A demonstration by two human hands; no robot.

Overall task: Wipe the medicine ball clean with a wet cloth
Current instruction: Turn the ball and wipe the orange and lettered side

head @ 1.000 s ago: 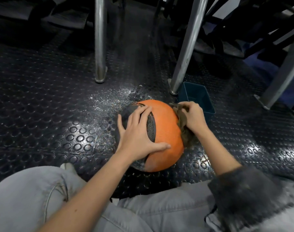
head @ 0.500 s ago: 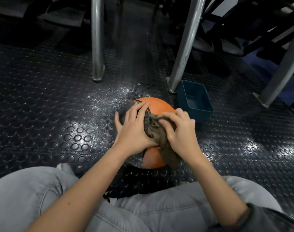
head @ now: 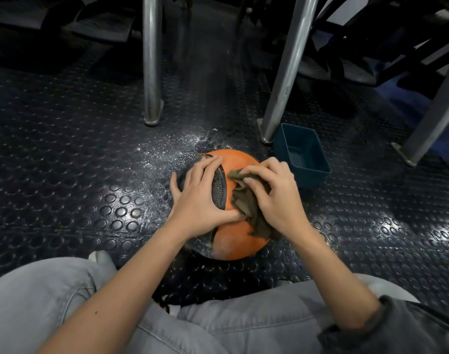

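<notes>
An orange medicine ball (head: 234,245) with black textured panels sits on the studded rubber floor in front of my knees. My left hand (head: 201,200) lies spread over the ball's left side, fingers straight, thumb reaching toward the cloth. My right hand (head: 275,198) grips a crumpled brown cloth (head: 246,205) and presses it on the ball's upper right. A tail of cloth hangs down below the right hand.
A dark teal plastic tub (head: 303,155) stands just right of the ball, beside a slanted metal leg (head: 284,80). Another metal post (head: 151,72) stands behind the ball on the left. White powdery specks (head: 172,149) lie on the floor behind the ball. More frame legs rise at the far right.
My right hand carried the cloth from the ball's right edge onto its top, then shifted slightly right and up. The left hand stayed on the ball.
</notes>
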